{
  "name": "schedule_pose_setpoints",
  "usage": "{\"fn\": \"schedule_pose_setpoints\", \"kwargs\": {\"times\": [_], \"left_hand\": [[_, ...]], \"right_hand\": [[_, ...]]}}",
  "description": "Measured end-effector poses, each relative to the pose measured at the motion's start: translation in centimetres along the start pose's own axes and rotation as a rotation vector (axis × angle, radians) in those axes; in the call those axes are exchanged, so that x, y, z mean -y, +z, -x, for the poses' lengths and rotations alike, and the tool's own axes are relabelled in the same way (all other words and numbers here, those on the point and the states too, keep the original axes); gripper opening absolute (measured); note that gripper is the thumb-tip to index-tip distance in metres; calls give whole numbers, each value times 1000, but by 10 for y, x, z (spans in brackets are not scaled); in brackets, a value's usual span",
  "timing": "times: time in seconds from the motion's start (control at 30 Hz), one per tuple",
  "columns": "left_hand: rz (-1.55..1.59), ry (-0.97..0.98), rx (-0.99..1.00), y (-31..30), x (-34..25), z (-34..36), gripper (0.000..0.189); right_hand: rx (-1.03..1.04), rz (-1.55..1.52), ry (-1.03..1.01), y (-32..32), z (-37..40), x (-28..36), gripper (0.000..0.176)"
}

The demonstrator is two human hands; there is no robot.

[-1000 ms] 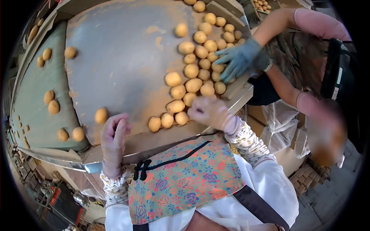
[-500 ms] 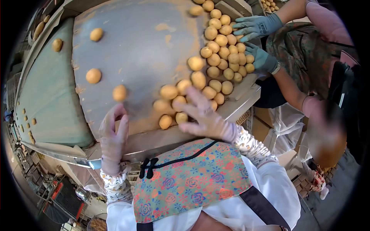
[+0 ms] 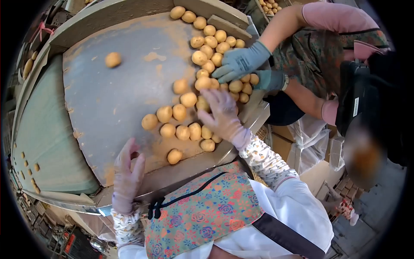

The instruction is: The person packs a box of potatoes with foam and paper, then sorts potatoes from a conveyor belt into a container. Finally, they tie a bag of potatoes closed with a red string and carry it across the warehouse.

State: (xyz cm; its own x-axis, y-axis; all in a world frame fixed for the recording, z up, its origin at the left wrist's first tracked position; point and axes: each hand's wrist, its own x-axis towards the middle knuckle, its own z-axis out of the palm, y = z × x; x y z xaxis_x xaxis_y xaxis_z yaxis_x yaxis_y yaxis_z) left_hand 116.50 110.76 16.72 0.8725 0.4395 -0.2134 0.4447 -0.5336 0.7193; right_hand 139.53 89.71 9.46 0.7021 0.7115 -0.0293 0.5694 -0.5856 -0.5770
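right hand (image 3: 224, 111) now works nearer co-worker's blue glove (image 3: 244, 61), among potatoes (image 3: 203, 83) | both reaches meet there | left hand (image 3: 130, 169): grip parted, unladen | right grip blurred, can't tell

Tan-yellow potatoes (image 3: 188, 99) dot a grey bed (image 3: 120, 95) smeared brown, with a dull green belt (image 3: 47, 129) at frame left. The left hand (image 3: 128, 172) and right hand (image 3: 222, 113) are pale pinkish-lilac; the apron (image 3: 207, 211), bottom centre, is green with pink, orange and blue flowers. Upper right, a co-worker's gloves (image 3: 243, 60) are blue-grey, sleeves (image 3: 340, 17) pink.
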Motion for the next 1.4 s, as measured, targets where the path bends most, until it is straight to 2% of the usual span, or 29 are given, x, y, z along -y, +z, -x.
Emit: {"fn": "schedule_pose_setpoints", "kwargs": {"times": [0.07,0.1,0.13,0.2,0.33,0.43,0.53,0.63,0.7,0.8,0.83,0.9,0.93,0.97,1.0,1.03,1.07,1.13,1.17,1.2,1.23,1.27,1.33,1.4], "left_hand": [[-284,176,152,-25,-13,-11,50],[-460,301,158,-35,-40,-23,52],[-455,409,105,-39,-66,-35,52],[-465,575,38,-40,-110,-53,45],[-673,592,103,-42,-154,-50,39],[-777,573,173,-51,-168,-45,36],[-846,545,235,-59,-174,-41,32],[-884,527,264,-63,-177,-41,29],[-901,518,286,-64,-180,-44,28],[-927,510,298,-70,-181,-37,26],[-925,521,295,-71,-187,-38,26],[-927,508,309,-72,-191,-39,25],[-932,502,319,-70,-191,-44,25],[-930,483,331,-71,-188,-46,25],[-933,471,340,-70,-187,-46,25],[-914,455,352,-72,-181,-46,25],[-885,442,368,-71,-171,-44,26],[-712,441,344,-56,-118,-31,29],[-581,336,508,-47,-96,-29,28],[-441,228,667,-38,-76,-29,27],[-352,252,586,-26,-59,-23,24],[-262,283,505,-15,-44,-16,21],[-103,277,360,0,-27,-24,19],[35,184,243,9,-20,-30,20]], "right_hand": [[-41,88,-180,25,34,11,73],[159,111,-189,26,42,28,84],[127,33,-258,21,41,44,74],[188,-215,-530,16,34,50,60],[237,-212,-458,5,29,48,60],[315,-167,-470,9,52,57,59],[307,-189,-486,15,54,64,59],[195,-231,-482,12,40,55,59],[41,-220,-468,6,21,45,59],[-217,-19,-365,2,2,10,59],[-233,105,-295,8,-2,-9,59],[-153,319,-225,15,-3,-5,70],[9,259,-185,18,4,5,75],[10,273,-291,21,13,22,72],[58,159,-366,17,16,36,63],[116,44,-436,12,19,51,55],[224,-197,-471,5,16,58,41],[150,-365,-328,4,-13,31,42],[-28,-164,-352,19,-35,-10,50],[-133,15,-281,20,-43,-11,58],[-223,189,-195,21,-51,-11,66],[-114,149,-153,32,-38,0,69],[-179,112,-327,41,-15,35,67],[-44,-145,-565,33,-12,47,56]]}}
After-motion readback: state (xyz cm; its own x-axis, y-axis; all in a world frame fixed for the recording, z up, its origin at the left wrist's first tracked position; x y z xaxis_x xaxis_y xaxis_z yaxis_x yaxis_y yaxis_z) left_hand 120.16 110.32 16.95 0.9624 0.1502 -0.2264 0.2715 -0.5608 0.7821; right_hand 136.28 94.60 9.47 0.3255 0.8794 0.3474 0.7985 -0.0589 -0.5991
